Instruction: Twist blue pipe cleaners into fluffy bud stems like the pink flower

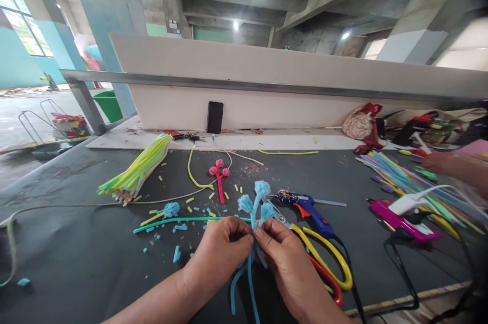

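Observation:
Both my hands pinch the stems of a blue pipe-cleaner flower sprig point(262, 189) in front of me. Three fluffy blue heads rise above my fingertips, and loose blue stems hang below. My left hand point(224, 242) is closed on the stems from the left side. From the right, my right hand point(284, 258) grips them just under the lowest heads. A green pipe cleaner point(171, 222) runs behind my left hand. Beside it lies a separate blue flower head point(171, 209). Scissors with yellow and red handles point(335, 258) lie right by my right hand.
A blue glue gun point(314, 214) lies behind the scissors. Further back stands a pink flower sprig point(220, 181). Yellow-green pipe cleaners point(141, 166) are bundled at left, with a phone point(215, 117) against the board. A magenta power strip point(404, 225) and another person's blurred hand point(453, 169) are at right.

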`<act>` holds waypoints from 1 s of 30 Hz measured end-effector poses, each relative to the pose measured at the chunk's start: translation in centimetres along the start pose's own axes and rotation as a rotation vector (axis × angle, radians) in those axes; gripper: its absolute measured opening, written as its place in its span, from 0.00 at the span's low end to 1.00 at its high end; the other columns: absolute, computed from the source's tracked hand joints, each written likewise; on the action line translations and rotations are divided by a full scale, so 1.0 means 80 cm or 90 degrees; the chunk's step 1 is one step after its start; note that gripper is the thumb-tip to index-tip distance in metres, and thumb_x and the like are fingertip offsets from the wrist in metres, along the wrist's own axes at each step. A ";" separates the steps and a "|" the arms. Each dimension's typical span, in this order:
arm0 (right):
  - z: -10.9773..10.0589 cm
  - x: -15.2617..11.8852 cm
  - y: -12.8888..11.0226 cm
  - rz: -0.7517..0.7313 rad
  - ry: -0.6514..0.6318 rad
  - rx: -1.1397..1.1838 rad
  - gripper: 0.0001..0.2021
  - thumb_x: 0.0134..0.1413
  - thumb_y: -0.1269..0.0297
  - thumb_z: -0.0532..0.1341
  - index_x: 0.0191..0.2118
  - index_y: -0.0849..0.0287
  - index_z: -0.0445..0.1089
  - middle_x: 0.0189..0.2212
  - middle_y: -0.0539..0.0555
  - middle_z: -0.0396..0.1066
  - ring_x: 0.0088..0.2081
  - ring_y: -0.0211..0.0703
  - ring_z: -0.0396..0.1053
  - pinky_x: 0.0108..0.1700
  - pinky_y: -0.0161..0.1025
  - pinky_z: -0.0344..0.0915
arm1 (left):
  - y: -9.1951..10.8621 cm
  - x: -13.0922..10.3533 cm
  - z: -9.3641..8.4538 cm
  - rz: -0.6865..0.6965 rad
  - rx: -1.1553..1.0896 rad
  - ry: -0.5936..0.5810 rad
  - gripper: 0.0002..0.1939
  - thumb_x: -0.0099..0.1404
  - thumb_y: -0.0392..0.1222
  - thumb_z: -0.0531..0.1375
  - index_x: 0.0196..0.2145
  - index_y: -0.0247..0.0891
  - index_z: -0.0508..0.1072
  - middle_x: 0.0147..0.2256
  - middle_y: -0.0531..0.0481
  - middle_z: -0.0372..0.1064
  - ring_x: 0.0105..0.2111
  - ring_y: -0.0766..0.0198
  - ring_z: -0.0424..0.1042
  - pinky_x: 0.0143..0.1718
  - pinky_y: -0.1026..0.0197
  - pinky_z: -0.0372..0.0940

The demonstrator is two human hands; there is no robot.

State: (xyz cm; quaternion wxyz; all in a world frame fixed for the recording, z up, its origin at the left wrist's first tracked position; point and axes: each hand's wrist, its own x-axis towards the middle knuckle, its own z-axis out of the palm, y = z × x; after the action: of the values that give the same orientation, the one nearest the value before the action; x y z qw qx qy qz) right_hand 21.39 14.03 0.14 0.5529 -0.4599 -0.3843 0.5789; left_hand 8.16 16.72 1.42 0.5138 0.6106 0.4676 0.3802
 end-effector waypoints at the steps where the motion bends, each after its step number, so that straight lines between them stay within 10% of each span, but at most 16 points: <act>1: 0.000 0.000 0.000 -0.002 -0.003 0.008 0.09 0.47 0.61 0.67 0.28 0.58 0.68 0.19 0.43 0.57 0.22 0.34 0.54 0.29 0.33 0.56 | 0.001 0.000 0.000 -0.005 0.000 0.006 0.06 0.52 0.38 0.57 0.24 0.34 0.72 0.20 0.54 0.67 0.23 0.67 0.64 0.26 0.67 0.59; 30: -0.015 0.000 0.013 0.013 0.048 -0.002 0.11 0.38 0.56 0.71 0.26 0.55 0.72 0.22 0.48 0.67 0.28 0.42 0.65 0.32 0.36 0.62 | 0.004 -0.003 0.008 -0.008 -0.016 0.023 0.05 0.49 0.33 0.56 0.20 0.33 0.71 0.19 0.54 0.64 0.23 0.69 0.60 0.25 0.68 0.57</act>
State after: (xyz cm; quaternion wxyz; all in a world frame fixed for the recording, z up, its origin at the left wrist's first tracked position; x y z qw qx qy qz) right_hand 22.23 13.83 -1.22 0.5603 -0.4866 -0.3594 0.5658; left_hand 8.73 16.33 1.59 0.5153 0.5940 0.4756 0.3941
